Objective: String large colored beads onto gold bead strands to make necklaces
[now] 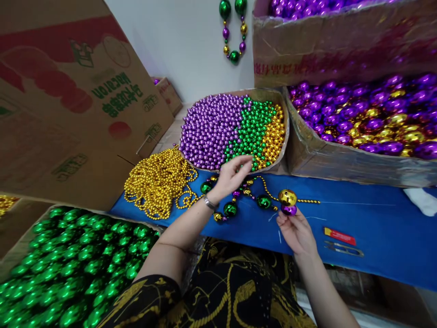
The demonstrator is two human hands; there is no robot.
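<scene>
My left hand (234, 175) is over the near rim of a box of small purple, green and gold beads (213, 130). Its fingers are bent and drawn together with the thumb; whatever they pinch, if anything, is too small to make out. My right hand (297, 231) has its fingertips closed on a shiny purple bead (288, 210). Touching that bead is a large gold bead (287, 197), beside a short string of tiny gold beads (309, 201). Between my hands lies a strung necklace with large green beads (263, 202), partly covered by my left arm.
A pile of gold bead chains (159, 182) lies left on the blue cloth (385, 237). At right are thread snips (344, 248) and a red packet (339, 236). Cartons hold green balls (78, 264) and purple and gold balls (372, 114). A bead necklace (234, 56) hangs on the wall.
</scene>
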